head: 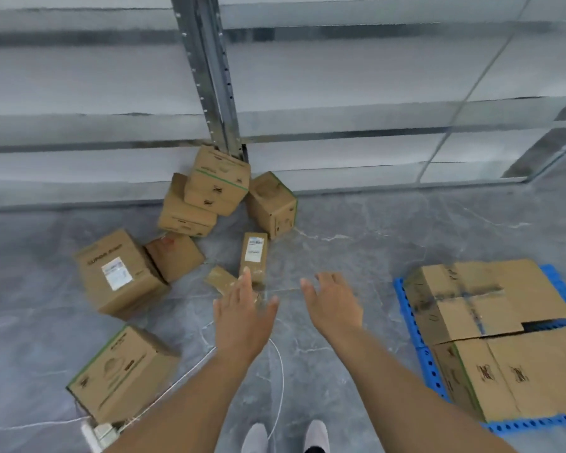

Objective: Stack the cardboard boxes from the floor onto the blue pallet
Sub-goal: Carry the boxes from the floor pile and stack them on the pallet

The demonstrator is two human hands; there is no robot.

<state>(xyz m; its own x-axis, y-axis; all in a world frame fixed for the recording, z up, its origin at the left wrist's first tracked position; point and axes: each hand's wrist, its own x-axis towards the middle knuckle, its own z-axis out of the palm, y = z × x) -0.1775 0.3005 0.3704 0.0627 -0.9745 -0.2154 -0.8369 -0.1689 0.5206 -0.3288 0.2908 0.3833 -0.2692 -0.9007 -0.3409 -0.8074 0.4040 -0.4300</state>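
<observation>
Both hands, left hand (242, 317) and right hand (332, 304), spread, empty; left fingertips overlap a blurred small box (220, 279); blue pallet (419, 335) cropped rightward.

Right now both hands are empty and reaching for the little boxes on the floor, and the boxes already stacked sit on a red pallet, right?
Nearly. The head view shows the pallet is blue, not red. The left hand and right hand are indeed empty.

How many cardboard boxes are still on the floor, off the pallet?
8: three piled at the rack post, two left, one near-left, two small by the hands. Others may be hidden.
</observation>
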